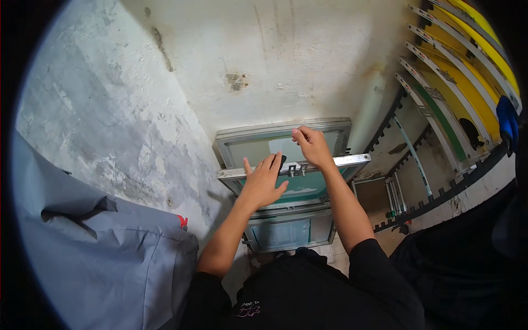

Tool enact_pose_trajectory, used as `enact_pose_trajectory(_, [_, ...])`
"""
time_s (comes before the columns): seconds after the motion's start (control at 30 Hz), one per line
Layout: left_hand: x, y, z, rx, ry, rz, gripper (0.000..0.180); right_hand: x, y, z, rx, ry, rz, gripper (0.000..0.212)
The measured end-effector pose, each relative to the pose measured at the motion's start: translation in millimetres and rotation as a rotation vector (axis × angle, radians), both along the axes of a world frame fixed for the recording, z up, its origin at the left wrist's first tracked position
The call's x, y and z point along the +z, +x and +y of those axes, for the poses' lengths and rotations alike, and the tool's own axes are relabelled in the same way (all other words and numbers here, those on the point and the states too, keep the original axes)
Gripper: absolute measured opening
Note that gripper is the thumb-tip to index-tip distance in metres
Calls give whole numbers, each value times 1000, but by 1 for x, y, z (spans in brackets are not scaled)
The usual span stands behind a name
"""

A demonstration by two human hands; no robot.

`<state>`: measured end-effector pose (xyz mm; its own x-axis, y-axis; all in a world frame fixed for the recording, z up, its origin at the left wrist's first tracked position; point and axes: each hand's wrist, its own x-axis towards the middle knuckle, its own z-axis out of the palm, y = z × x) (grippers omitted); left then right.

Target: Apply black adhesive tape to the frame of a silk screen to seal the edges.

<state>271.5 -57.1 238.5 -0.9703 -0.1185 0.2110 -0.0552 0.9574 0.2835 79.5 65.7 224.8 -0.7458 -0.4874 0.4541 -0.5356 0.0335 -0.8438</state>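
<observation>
My left hand (263, 184) lies over the top bar of an aluminium-edged screen frame (355, 160), fingers stretched and thumb apart. A small black piece (282, 161) shows beside its fingertips; I cannot tell whether it is fixed to the frame. Just above the same bar, toward its right end, my right hand (312, 146) is closed with the fingers curled. Whatever is in it, if anything, is hidden. Small metal clamps (297, 170) sit on the bar between my hands. Green mesh (308, 187) fills this frame below the bar.
Another metal frame (283, 126) leans on the stained wall (308, 82) behind. A lower frame with blue mesh (283, 235) stands nearer me. At right, a notched black rack (440, 192) holds several yellow and green framed panels (467, 71). Grey cloth (110, 253) hangs at left.
</observation>
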Motion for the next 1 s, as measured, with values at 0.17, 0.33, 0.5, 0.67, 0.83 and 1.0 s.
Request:
enact_pose_trajectory(0.17, [24,-4,-38,-197,45,-165,71,4,3,3,-9,4,0,39])
enact_pose_trajectory(0.33, [10,-16,-33,-194,-45,-67,60,6,0,-3,-43,29,42,38])
enact_pose_trajectory(0.5, [-8,-6,-22,-58,-247,134,52,6,-5,-9,-58,97,77,40])
enact_pose_trajectory(0.67, [-9,20,-51,105,-236,122,52,8,-5,-6,-58,10,17,41])
enact_pose_trajectory(0.83, [0,61,-93,283,-95,6,56,9,-5,0,-72,169,-20,45])
enact_pose_trajectory(1.0, [4,78,-105,340,-52,6,54,8,-7,-3,-33,94,-50,46])
